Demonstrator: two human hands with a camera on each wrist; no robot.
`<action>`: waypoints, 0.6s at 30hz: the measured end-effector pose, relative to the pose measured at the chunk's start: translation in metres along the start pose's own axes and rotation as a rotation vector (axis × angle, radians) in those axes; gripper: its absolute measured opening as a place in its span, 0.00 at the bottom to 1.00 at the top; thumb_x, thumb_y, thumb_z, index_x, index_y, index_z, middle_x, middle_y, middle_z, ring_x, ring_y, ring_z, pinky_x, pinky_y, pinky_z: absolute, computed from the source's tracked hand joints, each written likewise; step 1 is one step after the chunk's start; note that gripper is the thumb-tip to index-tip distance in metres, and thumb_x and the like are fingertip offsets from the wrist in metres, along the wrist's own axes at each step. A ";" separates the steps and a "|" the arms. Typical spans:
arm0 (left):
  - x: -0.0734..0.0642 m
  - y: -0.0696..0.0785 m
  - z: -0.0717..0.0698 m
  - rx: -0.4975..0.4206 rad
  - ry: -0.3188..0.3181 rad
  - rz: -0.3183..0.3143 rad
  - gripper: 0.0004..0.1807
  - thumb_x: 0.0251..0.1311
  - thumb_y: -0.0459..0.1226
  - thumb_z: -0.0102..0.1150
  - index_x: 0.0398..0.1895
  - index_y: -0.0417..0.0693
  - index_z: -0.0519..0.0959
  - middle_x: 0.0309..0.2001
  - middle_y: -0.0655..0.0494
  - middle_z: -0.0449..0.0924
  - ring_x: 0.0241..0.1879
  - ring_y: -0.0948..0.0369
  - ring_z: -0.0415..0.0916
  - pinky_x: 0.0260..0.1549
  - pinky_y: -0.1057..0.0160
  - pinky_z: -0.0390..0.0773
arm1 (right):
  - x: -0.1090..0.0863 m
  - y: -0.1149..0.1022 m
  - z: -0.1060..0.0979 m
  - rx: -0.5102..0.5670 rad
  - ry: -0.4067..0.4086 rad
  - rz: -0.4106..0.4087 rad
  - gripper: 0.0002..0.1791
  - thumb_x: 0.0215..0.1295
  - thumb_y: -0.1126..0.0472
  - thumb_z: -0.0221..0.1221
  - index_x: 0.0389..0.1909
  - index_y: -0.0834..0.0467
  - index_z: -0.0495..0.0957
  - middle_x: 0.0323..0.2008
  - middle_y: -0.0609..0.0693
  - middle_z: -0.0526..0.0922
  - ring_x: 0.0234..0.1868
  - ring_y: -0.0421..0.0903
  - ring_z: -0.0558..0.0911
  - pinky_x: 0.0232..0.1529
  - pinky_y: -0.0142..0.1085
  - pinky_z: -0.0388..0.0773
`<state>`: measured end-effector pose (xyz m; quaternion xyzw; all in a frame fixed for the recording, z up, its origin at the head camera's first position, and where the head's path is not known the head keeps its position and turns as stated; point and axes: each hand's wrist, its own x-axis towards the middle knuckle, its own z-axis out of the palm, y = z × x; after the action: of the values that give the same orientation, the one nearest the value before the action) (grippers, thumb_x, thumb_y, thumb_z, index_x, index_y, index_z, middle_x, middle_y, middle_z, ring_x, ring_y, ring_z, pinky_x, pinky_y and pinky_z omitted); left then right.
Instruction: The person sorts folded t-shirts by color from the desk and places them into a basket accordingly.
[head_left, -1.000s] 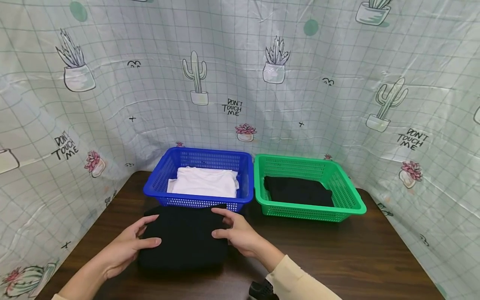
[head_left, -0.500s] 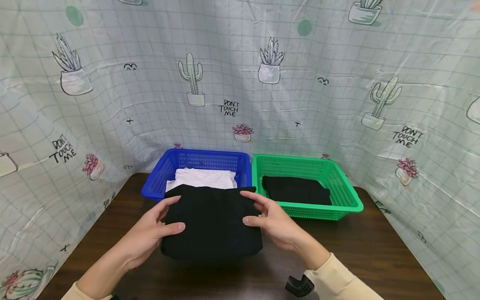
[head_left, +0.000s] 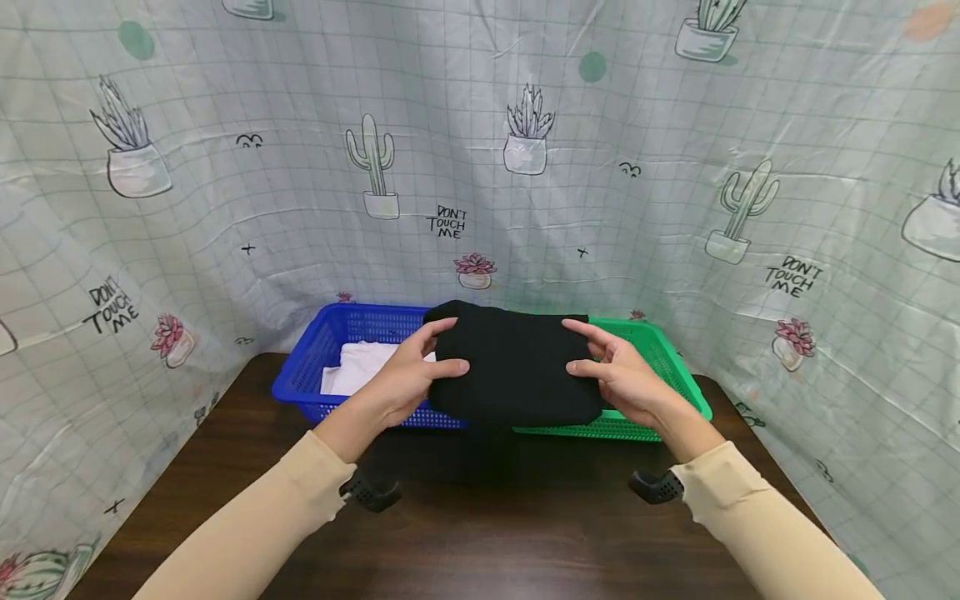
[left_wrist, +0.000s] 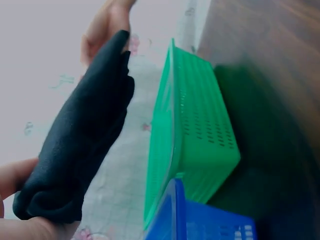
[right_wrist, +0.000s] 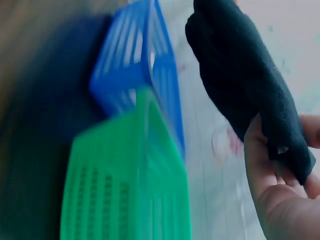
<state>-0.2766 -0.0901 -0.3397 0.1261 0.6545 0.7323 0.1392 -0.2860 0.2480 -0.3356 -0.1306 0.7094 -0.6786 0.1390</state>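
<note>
A folded black garment [head_left: 517,371] is held up by both hands, one at each short side. My left hand [head_left: 408,375] grips its left side, thumb on top and fingers wrapped underneath. My right hand [head_left: 626,375] grips the right side the same way. In both wrist views the black cloth [left_wrist: 82,125] hangs clear above the basket rims. Below it in the head view are the blue basket [head_left: 300,379], with folded white cloth [head_left: 363,367] inside, and the green basket [head_left: 678,375], whose contents are mostly hidden behind the garment.
The two baskets stand side by side at the back of a dark brown wooden table [head_left: 480,525]. Behind and around it hangs a pale curtain [head_left: 450,150] printed with cacti. Black bands [head_left: 371,493] show at both wrists.
Both hands have lifted the black garment from the table in front of the blue basket. They have carried it forward and right, over the gap between the baskets and part of the green one.
</note>
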 end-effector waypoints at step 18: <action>0.104 -0.022 0.063 -0.031 0.001 0.004 0.41 0.70 0.27 0.65 0.82 0.59 0.63 0.70 0.43 0.65 0.65 0.44 0.78 0.60 0.48 0.82 | 0.017 0.013 -0.104 -0.104 0.096 0.018 0.42 0.79 0.66 0.60 0.87 0.45 0.53 0.87 0.55 0.32 0.51 0.38 0.87 0.48 0.35 0.86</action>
<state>-0.3488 0.0089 -0.3541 0.1251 0.6430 0.7426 0.1393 -0.3410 0.3387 -0.3448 -0.0984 0.7506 -0.6451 0.1041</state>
